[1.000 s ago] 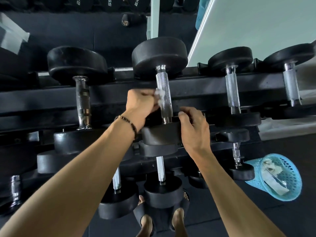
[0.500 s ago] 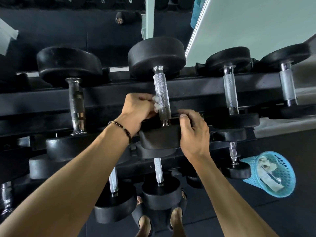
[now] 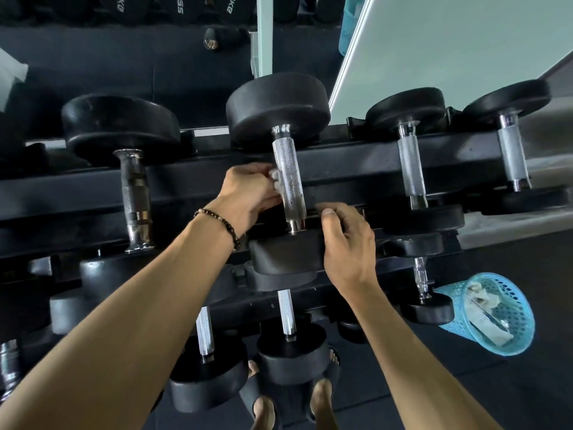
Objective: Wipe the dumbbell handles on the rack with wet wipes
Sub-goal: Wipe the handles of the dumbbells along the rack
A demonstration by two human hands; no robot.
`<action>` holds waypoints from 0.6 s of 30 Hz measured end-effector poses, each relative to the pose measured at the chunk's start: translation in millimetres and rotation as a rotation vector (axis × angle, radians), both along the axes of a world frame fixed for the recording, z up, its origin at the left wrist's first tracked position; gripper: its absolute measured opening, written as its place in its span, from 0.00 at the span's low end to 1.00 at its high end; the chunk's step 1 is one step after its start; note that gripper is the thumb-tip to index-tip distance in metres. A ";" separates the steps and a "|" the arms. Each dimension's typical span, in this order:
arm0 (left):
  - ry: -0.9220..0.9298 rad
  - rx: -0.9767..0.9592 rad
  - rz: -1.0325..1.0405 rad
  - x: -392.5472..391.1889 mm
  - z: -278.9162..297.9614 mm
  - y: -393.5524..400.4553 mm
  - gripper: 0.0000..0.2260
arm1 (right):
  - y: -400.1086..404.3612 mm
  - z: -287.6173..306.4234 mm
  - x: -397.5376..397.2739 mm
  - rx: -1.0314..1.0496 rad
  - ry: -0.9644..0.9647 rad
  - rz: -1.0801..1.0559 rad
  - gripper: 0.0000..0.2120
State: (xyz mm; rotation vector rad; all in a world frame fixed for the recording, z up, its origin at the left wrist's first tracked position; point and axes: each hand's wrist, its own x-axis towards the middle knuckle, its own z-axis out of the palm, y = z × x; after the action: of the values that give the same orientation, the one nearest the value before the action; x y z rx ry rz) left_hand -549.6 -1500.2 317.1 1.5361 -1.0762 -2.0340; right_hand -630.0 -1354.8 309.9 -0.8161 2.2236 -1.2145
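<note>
One blue basket [image 3: 493,315] lies tipped on the floor off the rack's [image 3: 356,169] right end, used wipes inside. Since a second ago your hands have barely moved: your left hand [image 3: 248,193] presses the wet wipe [image 3: 277,181] against the middle dumbbell handle [image 3: 289,181], your right hand [image 3: 348,240] grips its near weight head [image 3: 285,252]. Neighbouring dumbbells flank it.

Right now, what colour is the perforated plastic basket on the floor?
Light blue perforated plastic basket, clearest in the head view.

wet wipe [image 3: 277,181]: mostly hidden in left hand [image 3: 248,195] | far-left dumbbell [image 3: 9,364]: cut by edge
</note>
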 end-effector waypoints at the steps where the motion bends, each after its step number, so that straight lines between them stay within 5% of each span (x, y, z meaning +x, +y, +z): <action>1: 0.005 -0.008 0.001 -2.6 1.3 -1.9 0.13 | 0.3 -0.3 -0.4 -0.005 0.003 0.005 0.20; 6: -0.175 -0.056 -0.361 20.4 5.0 19.6 0.13 | 0.6 2.9 -0.2 0.007 -0.020 -0.018 0.17; 11: -0.069 0.004 -0.047 1.1 -8.1 -0.6 0.14 | 0.1 1.9 -0.4 0.007 -0.011 -0.011 0.16; 16: -0.204 -0.035 -0.307 11.4 -13.4 13.5 0.15 | 1.3 3.3 -1.1 0.020 -0.023 -0.014 0.16; 18: -0.117 -0.027 -0.233 8.5 -12.2 10.0 0.15 | 1.1 3.0 -1.4 0.023 -0.029 -0.014 0.15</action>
State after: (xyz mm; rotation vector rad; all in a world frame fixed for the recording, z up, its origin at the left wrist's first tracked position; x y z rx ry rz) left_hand -541.2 -1490.3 304.9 1.5972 -1.3793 -2.0890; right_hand -631.5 -1353.7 312.9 -0.7709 2.2197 -1.1969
